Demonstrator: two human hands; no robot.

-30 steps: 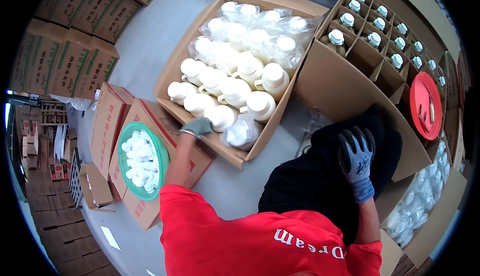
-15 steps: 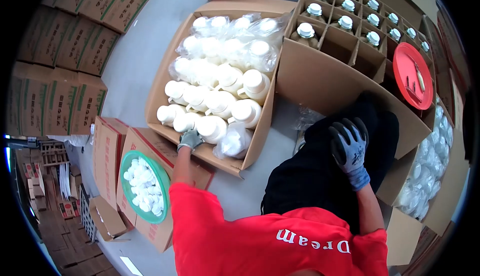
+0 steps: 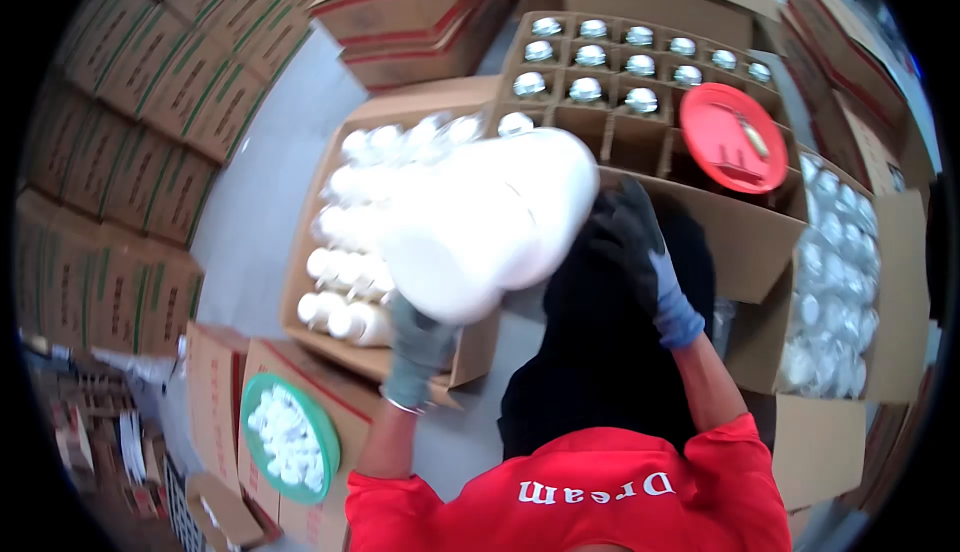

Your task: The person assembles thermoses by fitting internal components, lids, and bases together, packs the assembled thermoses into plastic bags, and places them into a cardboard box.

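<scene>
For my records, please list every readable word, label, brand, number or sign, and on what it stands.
"Dream": on the red shirt, upside down.
Stacked cartons: printing too blurred to read.
Box by the green bowl: printing too blurred.
Other boxes: marks, if any, too blurred.

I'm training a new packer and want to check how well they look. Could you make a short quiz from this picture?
1. Which of the person's gloved hands is at the lower-left edge of the large blurred white container in the picture?
2. True or false: the red dish rests on the divided carton.
3. The bottle tops in that carton look: A, red; B, silvery; C, green.

Key:
1. The left hand.
2. True.
3. B.
</scene>
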